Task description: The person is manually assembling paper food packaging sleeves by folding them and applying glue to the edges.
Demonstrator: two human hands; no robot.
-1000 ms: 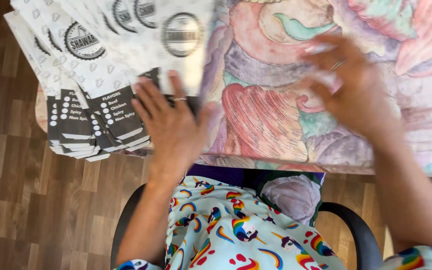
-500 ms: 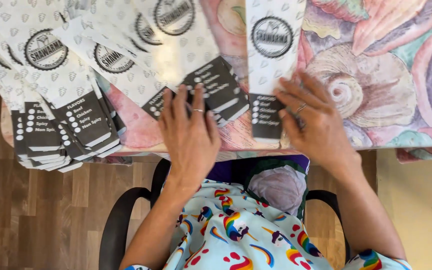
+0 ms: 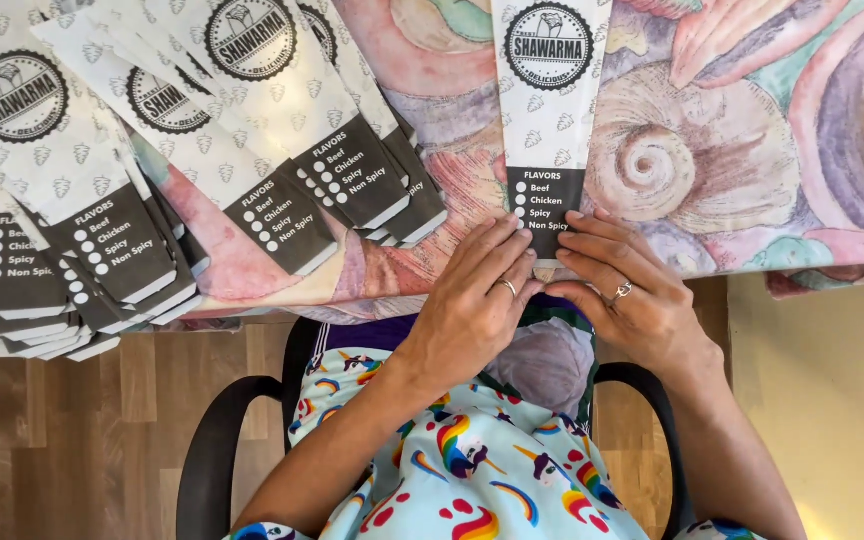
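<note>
**Head view: both hands on the near end of one paper sleeve**

Head cam looks straight down at table edge w/ patterned cloth, pastel shell design. A single long paper sleeve, white w/ small grey print, round dark emblem near far end and dark panel at near end, lies lengthwise on the cloth, apart from the others, its near end right at the table edge.

Left hand lies palm-down, fingers stretched fwd, tips pressing the sleeve's near end from the left; ring on one finger. Right hand comes in from the right, fingers flat across the dark panel's lower corner, also w/ a ring. Neither hand is closed round the sleeve: fingers mostly straight, resting on top. Thumbs sit at or just under the table edge; possibly pinching the sleeve's bottom lip, but that part is hidden by the fingers, can't tell.

Well to the left, a big fanned stack of matching sleeves overlaps, some ends hanging past the table edge.

Below: black chair armrests, lap in light-blue fabric w/ rainbow and unicorn print, wood-look floor.
</note>
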